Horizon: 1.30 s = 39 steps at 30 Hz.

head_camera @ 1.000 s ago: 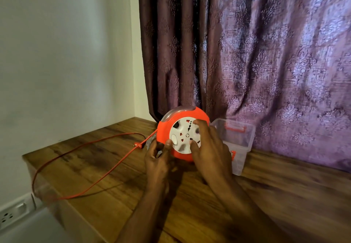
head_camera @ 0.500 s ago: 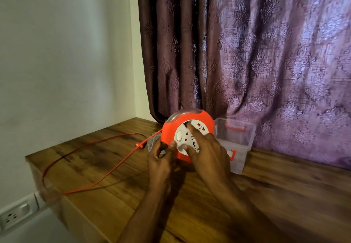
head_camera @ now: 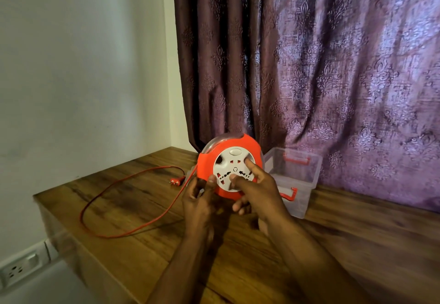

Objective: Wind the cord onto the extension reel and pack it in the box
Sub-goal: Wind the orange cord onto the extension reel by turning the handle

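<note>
Just in front of the clear plastic storage box [head_camera: 294,177], an orange extension reel [head_camera: 229,167] stands on edge above the wooden tabletop [head_camera: 357,244], its white socket face [head_camera: 234,171] turned toward the camera. Left hand [head_camera: 198,201] grips the reel's lower left rim, thumb curled up onto the edge of the white face, other fingers wrapped behind the rim. Right hand [head_camera: 257,190] is on the socket face: index finger and thumb pressed against the white disc, remaining fingers curled under the reel's lower edge, grasping it. Whether the reel touches the tabletop cannot be told; the hands hide its underside.

Orange cord [head_camera: 133,230] leaves the reel's left side and runs in one loose loop over the tabletop, left of the reel, ending in an orange plug [head_camera: 177,181] lying flat near the reel's left rim. Box sits open, touching or just behind the reel's right side, red handles [head_camera: 289,195] on it. Patterned purple curtain [head_camera: 333,77] hangs behind reel and box. White wall socket [head_camera: 22,268] shows far lower left of the reel, below the tabletop edge.
</note>
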Each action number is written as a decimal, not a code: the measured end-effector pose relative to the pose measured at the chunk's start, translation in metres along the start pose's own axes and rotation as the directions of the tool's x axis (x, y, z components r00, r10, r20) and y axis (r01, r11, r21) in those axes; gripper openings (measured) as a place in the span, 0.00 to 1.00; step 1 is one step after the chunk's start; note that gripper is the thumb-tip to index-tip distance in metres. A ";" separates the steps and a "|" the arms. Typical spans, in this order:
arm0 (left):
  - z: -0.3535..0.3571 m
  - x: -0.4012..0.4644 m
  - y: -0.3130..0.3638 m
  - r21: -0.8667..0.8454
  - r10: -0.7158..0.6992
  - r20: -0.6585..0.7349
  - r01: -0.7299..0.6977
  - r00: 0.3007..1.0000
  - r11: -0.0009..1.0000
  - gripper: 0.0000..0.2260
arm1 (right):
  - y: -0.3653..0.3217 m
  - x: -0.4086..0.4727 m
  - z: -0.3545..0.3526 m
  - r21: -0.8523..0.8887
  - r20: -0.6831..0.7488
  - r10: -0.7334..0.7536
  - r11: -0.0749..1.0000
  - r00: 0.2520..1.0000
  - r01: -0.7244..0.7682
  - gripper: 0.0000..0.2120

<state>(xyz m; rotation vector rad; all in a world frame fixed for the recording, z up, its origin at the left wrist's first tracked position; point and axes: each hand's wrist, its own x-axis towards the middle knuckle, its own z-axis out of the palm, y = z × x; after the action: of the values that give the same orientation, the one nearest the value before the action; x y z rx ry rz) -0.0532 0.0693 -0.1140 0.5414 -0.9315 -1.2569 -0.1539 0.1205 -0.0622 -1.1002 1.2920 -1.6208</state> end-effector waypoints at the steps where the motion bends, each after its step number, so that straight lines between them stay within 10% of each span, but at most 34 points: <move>1: 0.000 0.000 0.001 0.003 -0.003 -0.003 0.003 1.000 1.000 0.10 | -0.001 0.000 0.000 -0.054 0.013 0.001 0.999 1.000 -0.001 0.31; 4: 0.001 0.000 0.002 0.002 -0.017 -0.020 0.017 1.000 1.000 0.15 | -0.004 0.001 -0.003 -0.421 -0.020 -0.112 0.902 0.994 0.093 0.28; 8: 0.000 0.000 0.001 -0.019 -0.024 -0.007 0.024 1.000 1.000 0.14 | -0.003 -0.003 -0.006 -0.856 0.048 -0.474 0.434 0.879 0.281 0.25; 20: 0.000 0.002 -0.002 -0.024 -0.067 0.024 0.067 0.997 0.997 0.07 | 0.009 -0.001 -0.008 -0.945 0.220 -0.431 0.129 0.875 0.301 0.36; 31: 0.000 0.002 -0.005 -0.041 -0.028 0.049 0.030 0.998 0.999 0.12 | 0.005 0.003 -0.008 -0.785 0.087 -0.344 0.554 0.935 0.277 0.30; 35: -0.001 0.004 -0.004 -0.055 -0.008 0.009 0.008 1.000 0.998 0.17 | 0.007 0.005 -0.005 -0.461 0.100 -0.091 0.878 0.991 0.127 0.36; 39: -0.004 0.008 -0.006 -0.030 -0.004 -0.012 0.004 1.000 1.000 0.11 | 0.007 0.008 -0.004 -0.197 0.145 0.042 0.980 0.989 -0.013 0.36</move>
<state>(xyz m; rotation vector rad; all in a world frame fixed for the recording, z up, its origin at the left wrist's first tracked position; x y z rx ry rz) -0.0528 0.0598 -0.1192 0.5266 -0.9005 -1.2685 -0.1602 0.1134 -0.0679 -1.2904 1.3831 -1.3851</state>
